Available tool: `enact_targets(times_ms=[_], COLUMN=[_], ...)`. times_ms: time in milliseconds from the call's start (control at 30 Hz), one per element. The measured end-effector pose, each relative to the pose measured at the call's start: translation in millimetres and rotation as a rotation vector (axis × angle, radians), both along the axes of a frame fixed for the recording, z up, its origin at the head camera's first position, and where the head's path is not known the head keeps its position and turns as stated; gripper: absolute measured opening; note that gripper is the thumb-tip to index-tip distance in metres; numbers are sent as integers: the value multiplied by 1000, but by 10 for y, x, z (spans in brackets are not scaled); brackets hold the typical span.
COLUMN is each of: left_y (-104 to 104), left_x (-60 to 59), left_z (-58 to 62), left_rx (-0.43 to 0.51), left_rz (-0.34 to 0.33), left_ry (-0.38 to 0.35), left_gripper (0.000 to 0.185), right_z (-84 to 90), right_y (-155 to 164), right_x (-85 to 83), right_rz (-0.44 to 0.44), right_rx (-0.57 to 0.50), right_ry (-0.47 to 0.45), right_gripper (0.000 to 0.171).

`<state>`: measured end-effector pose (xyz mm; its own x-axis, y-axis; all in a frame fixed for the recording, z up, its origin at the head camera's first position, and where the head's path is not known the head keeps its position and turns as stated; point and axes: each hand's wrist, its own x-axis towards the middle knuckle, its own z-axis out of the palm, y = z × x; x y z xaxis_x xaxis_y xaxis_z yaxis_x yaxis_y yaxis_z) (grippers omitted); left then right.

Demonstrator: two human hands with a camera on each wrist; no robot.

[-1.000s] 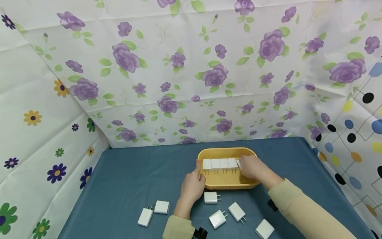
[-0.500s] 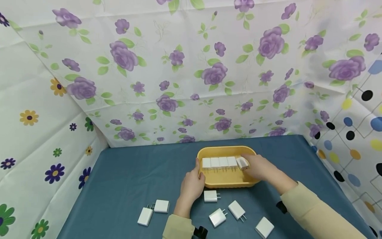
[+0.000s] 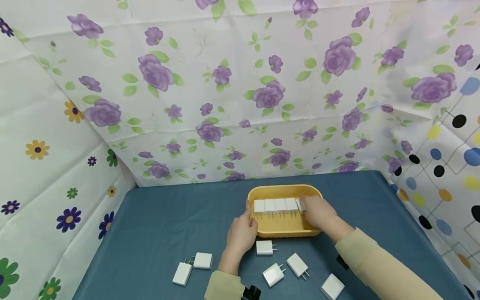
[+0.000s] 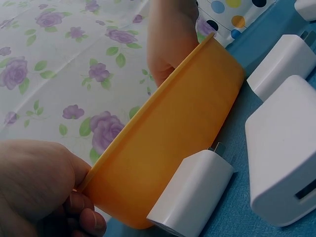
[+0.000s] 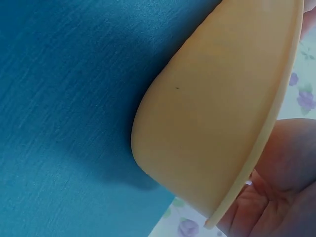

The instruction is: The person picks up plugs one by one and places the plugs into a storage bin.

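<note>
In the head view, the left hand (image 3: 241,234) is gripping the left end of the yellow tray (image 3: 285,234). The right hand (image 3: 319,211) is reaching into the other end and pinching a white charger (image 3: 301,205). Just left of that hand, a row of four chargers (image 3: 270,205) is sitting in the tray, pins pointing toward the person. On the blue cloth (image 3: 150,233), two loose chargers (image 3: 203,261) are lying left of the left hand, and four others (image 3: 273,275) are lying to its right.

In the left wrist view, the left hand is curling its fingers at the rim.

In the right wrist view, the right hand is bending over the rim; the tray is hiding its fingertips, so I cannot tell their gap.
</note>
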<state>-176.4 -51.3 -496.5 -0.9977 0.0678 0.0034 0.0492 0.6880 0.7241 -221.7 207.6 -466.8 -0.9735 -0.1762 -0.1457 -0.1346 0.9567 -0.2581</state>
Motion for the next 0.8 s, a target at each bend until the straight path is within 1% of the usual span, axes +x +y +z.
enact_targets(times_ms=[67, 167, 267, 400, 500, 633, 733, 800], left_y=[-4, -7, -11, -16, -17, -11, -11, -11], left_x=[1, 1, -2, -6, -5, 4, 6, 2], left_z=[4, 12, 19, 24, 21, 14, 19, 21], left_rx=[0, 2, 2, -2, -9, -15, -13, -14], left_rz=[1, 0, -1, 0, 5, 3, -2, -3], left_ry=[2, 2, 0, -1, -1, -1, -1, -2], left_gripper=[66, 66, 65, 66, 66, 66, 65, 65], right_z=[6, 35, 115, 251, 311, 320, 302, 277], right_y=[-18, -39, -67, -127, -153, -107, -23, 53], right_x=[-15, -7, 72, 308, 533, 818, 989, 1061], right_rz=[-12, -39, -61, -76, -65, -67, -110, -153], right_rx=[3, -1, -30, -115, -184, -288, -359, -393], right_ry=[4, -6, 14, 86, 96, 76, 81, 104], right_gripper=[38, 46, 53, 55, 53, 50, 49, 48])
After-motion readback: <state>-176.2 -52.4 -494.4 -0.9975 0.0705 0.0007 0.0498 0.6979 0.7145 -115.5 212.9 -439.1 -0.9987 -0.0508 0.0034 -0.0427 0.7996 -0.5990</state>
